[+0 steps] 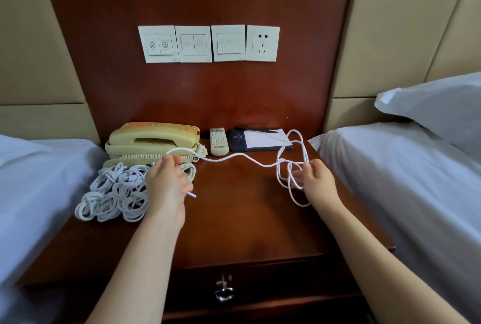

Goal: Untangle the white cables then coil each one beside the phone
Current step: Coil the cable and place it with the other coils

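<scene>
One round metal drawer knob [223, 291] sat at the near front of a dark reddish-brown wooden nightstand [247, 219], which stood between a white-sheeted bed on the left [39, 167] and a white-sheeted bed on the right [403, 180].

Above the middle of the top, the left hand [166, 185] had its fingers curled round one thin white cable [234, 157], and a short plug end stuck out to the right of the fist. The cable ran in a slack line to the right hand [316, 180], whose curled fingers and thumb pinched several loose, tangled loops. Some loops hung below that hand and others rose beyond it.

A heap of coiled white cables [114, 193] lay on the left of the top, just beside the left hand and directly in front of a beige corded desk phone [153, 141]. Whether the hand touched the heap could not be determined.

Further back, to the right of the phone, lay a pale remote control [218, 141], then a white notepad in a dark blue folder [260, 138] with a black pen [257, 130] on it. A white pillow [437, 105] rested on the right bed.

On the far wood panel were three white switch plates [192, 43] and one white wall socket [262, 43].
</scene>
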